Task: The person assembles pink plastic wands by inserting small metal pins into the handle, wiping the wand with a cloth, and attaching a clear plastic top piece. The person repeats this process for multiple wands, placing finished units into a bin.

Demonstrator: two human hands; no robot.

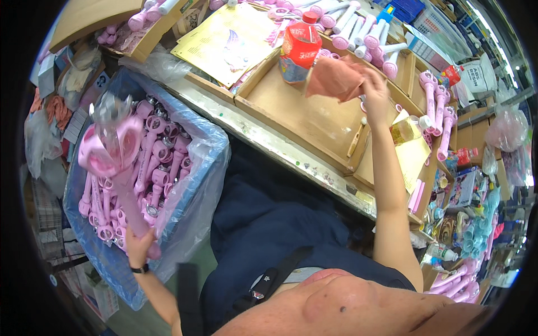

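Note:
My left hand (140, 245) is closed around the handle of a pink toy wand (130, 196), held tilted over the bin at my left. The wand's wide head is smeared by motion, with a clear, silvery tip on top. Below it, many similar pink wands (158, 150) fill the bin, which is lined with blue plastic (212, 137). My right hand (375, 89) pinches a salmon-coloured cloth (334, 78) and holds it above a shallow cardboard tray (302, 129) on the bench. The cloth hangs in front of part of a red-capped bottle (297, 53) with a red label.
Yellow printed sheets (227, 45) lie left of the tray. A brush (356, 139) rests at the tray's right end, near a bottle of yellowish liquid (406, 130). Pink and white wand parts (364, 33) crowd the bench's far side. More pink wands (440, 106) stand at the right.

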